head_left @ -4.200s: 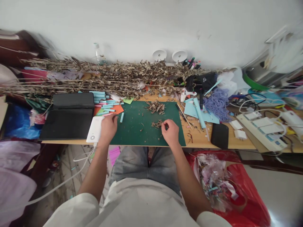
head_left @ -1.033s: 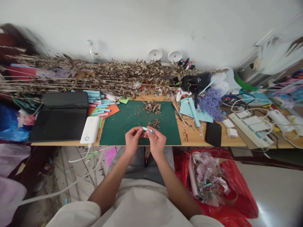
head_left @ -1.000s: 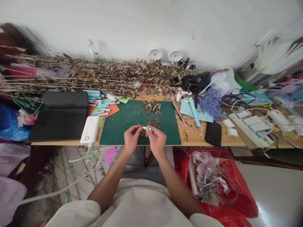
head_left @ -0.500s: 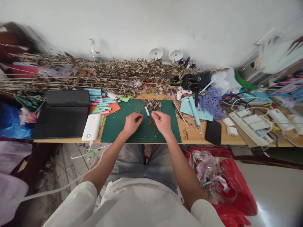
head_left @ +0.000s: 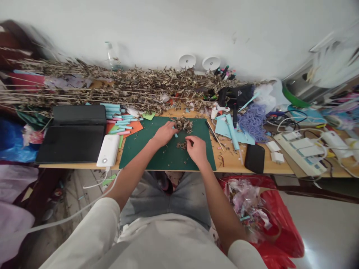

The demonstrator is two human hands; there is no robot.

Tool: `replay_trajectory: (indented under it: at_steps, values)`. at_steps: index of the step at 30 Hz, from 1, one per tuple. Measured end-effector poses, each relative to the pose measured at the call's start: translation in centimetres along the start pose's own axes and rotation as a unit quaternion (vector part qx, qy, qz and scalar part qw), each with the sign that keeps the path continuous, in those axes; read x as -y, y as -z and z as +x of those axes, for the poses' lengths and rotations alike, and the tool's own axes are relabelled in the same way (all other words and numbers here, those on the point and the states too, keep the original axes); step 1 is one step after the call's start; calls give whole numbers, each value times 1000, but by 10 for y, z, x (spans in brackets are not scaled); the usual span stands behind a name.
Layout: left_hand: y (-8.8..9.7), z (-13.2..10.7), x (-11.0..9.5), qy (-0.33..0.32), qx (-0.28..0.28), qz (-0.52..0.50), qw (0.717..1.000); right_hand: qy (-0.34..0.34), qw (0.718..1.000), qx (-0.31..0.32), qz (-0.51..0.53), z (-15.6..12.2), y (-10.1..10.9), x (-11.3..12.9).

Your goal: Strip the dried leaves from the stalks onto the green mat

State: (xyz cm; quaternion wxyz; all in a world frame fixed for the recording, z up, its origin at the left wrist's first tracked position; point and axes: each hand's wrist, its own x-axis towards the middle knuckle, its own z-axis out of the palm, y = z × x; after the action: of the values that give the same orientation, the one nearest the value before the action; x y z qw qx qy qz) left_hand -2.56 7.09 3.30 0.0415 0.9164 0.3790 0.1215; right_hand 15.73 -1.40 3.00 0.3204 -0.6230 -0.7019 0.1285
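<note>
On the green cutting mat [head_left: 151,157], my left hand [head_left: 165,133] reaches forward with its fingers together over a small light-blue paper tube [head_left: 175,135]. The fingers cover the tube's middle, and its ends show. Just beyond the fingertips lies a heap of dried leaves [head_left: 185,125]. My right hand [head_left: 196,149] is to the right, thumb and fingers pinched; anything between them is too small to make out. Beside its fingertips is a smaller pile of leaf crumbs [head_left: 181,145].
Rolled blue and pink paper tubes [head_left: 119,121] lie left of the mat, near a white power bank [head_left: 108,150] and a black tablet case [head_left: 71,144]. Dried stalks [head_left: 140,87] stretch along the back. At right are a glue gun [head_left: 219,109], a phone [head_left: 254,158] and a power strip [head_left: 301,153].
My left hand has moved forward and right, onto the blue tube. My right hand has shifted slightly back and right, away from the tube, its fingers curled more.
</note>
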Motion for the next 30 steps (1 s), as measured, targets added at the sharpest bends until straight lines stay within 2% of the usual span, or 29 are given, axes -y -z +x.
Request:
replay_trajectory:
  at_steps: [3,6,10,12,14,16,19,21,26,30]
  values:
    - [1,-1,2,0,-4,-8,1000,36,998,33,-31,-8,8,2]
    - [3,-12,2,11,-53,-45,998,95,992,68,-57,-9,11,9]
    - [6,-33,-9,95,-165,-150,970,157,977,106,-100,-2,4,16]
    - [6,-44,-19,134,-190,-205,951,168,973,115,-112,3,-1,16]
    - [4,-53,-30,152,-192,-252,936,160,977,108,-94,6,-3,15]
    - [0,-59,-40,156,-184,-278,930,129,988,75,-40,6,-1,13]
    - [-8,-60,-48,140,-165,-281,935,61,995,5,79,4,9,14]
    - [-13,-56,-49,125,-161,-275,939,28,990,-14,138,1,15,16]
    - [-22,-47,-48,100,-179,-279,938,-1,983,37,182,1,23,23]
    - [-25,-46,-47,93,-180,-279,939,18,988,62,141,8,21,28]
